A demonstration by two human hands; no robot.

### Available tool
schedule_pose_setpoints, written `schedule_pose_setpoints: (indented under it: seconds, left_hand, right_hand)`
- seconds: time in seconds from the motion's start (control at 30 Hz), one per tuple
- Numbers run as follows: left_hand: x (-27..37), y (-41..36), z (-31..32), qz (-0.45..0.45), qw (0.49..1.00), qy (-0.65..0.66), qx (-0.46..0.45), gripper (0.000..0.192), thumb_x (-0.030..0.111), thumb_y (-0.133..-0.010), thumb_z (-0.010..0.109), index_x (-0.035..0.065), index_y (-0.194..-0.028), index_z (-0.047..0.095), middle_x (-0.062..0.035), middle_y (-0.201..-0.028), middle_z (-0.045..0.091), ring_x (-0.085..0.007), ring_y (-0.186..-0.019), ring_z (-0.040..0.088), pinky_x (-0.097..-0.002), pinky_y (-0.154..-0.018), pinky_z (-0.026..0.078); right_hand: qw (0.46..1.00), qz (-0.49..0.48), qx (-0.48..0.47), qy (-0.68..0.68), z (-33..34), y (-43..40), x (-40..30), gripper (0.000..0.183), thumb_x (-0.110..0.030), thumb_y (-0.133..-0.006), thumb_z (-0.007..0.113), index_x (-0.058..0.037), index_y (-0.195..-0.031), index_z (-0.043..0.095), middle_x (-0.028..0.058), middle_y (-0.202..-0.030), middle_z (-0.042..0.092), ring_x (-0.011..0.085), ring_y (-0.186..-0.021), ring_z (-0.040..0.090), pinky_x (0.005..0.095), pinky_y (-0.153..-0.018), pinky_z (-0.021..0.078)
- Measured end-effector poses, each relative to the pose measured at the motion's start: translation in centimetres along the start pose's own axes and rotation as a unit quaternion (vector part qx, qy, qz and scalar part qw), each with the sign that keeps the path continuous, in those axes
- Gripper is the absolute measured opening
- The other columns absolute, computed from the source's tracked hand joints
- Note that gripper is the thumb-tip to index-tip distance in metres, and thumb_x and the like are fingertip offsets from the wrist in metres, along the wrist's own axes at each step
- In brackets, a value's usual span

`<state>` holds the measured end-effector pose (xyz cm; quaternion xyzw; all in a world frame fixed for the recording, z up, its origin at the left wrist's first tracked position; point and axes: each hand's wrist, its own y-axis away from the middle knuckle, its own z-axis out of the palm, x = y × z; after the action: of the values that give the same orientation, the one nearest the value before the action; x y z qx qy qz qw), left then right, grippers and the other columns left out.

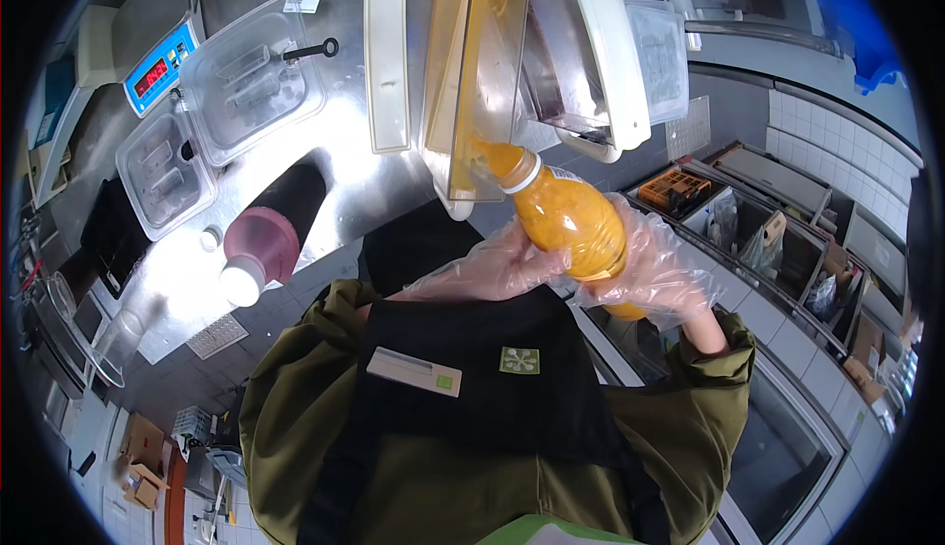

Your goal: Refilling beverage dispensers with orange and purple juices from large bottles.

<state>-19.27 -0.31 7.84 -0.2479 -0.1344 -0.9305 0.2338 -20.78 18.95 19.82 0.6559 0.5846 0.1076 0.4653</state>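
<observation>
Both of my hands wear clear plastic gloves. A bottle of orange-yellow puree point(572, 224) is tilted, its open mouth towards the upper left. My left hand point(509, 264) holds it near the middle from one side, and my right hand point(650, 272) grips its lower body from the other. Puree bulges from the bottle's neck and meets the wall of a clear, yellow-smeared container point(483, 102). The container's contents are partly hidden by glare and its wall. To the left, a bottle with pink-red content point(277, 231) and a white cap stands on the steel table point(347, 198).
Lidded clear containers point(255, 76) point(166, 176) stand at the left by a digital scale point(159, 76). A small white cap point(211, 238) lies near the red bottle. A long white lid point(387, 57) and a white-rimmed container point(616, 50) flank the smeared one. Open bins point(768, 242) are at the right.
</observation>
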Motion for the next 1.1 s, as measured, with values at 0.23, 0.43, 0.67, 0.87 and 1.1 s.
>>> schedule_pose_setpoints:
  seconds: [0.23, 0.43, 0.67, 0.87, 1.1]
  left_hand:
    - [0.7, -0.7, 0.3, -0.002, 0.998, 0.051, -0.045, 0.056, 0.034, -0.097, 0.053, 0.0084, -0.137, 0.024, -0.0087, -0.123, 0.042, -0.0146, -0.108, 0.048, -0.0302, -0.091, 0.046]
    - [1.0, -0.4, 0.4, 0.002, 0.999, 0.021, -0.031, 0.057, 0.038, -0.096, 0.052, 0.0090, -0.138, 0.024, -0.0090, -0.124, 0.042, -0.0154, -0.110, 0.049, -0.0307, -0.091, 0.047]
    - [1.2, -0.6, 0.5, -0.002, 0.998, 0.049, -0.043, 0.058, 0.041, -0.096, 0.051, 0.0093, -0.137, 0.025, -0.0089, -0.123, 0.043, -0.0148, -0.108, 0.049, -0.0294, -0.090, 0.047]
    - [1.5, -0.9, 0.5, -0.008, 0.998, 0.055, -0.043, 0.061, 0.044, -0.096, 0.050, 0.0097, -0.138, 0.022, -0.0097, -0.126, 0.041, -0.0160, -0.113, 0.048, -0.0305, -0.092, 0.047]
    - [1.6, -0.7, 0.5, -0.012, 0.996, 0.080, -0.046, 0.065, 0.044, -0.096, 0.049, 0.0096, -0.142, 0.017, -0.0115, -0.135, 0.037, -0.0207, -0.125, 0.043, -0.0361, -0.097, 0.046]
  right_hand:
    - [1.000, 0.028, 0.002, -0.009, -0.7, 0.9, -0.8, 0.077, -0.037, -0.058, 0.078, -0.0083, -0.123, 0.048, 0.0200, -0.100, 0.064, 0.0398, -0.092, 0.063, 0.0444, -0.080, 0.0496]
    - [0.999, 0.023, -0.014, -0.023, -0.6, 0.5, -0.3, 0.079, -0.041, -0.058, 0.078, -0.0089, -0.123, 0.047, 0.0196, -0.101, 0.063, 0.0402, -0.093, 0.062, 0.0447, -0.080, 0.0487]
    - [0.998, 0.049, -0.027, -0.017, -1.4, 0.7, -1.3, 0.077, -0.039, -0.057, 0.078, -0.0088, -0.121, 0.047, 0.0190, -0.100, 0.063, 0.0405, -0.094, 0.062, 0.0450, -0.080, 0.0477]
    - [0.997, 0.060, -0.036, 0.021, -2.2, 0.5, -2.0, 0.076, -0.039, -0.057, 0.078, -0.0083, -0.121, 0.048, 0.0198, -0.100, 0.063, 0.0407, -0.094, 0.062, 0.0450, -0.080, 0.0478]
    - [0.995, 0.078, -0.039, 0.038, -2.6, 0.3, -3.0, 0.077, -0.038, -0.057, 0.079, -0.0075, -0.121, 0.050, 0.0193, -0.101, 0.064, 0.0398, -0.094, 0.062, 0.0441, -0.081, 0.0484]
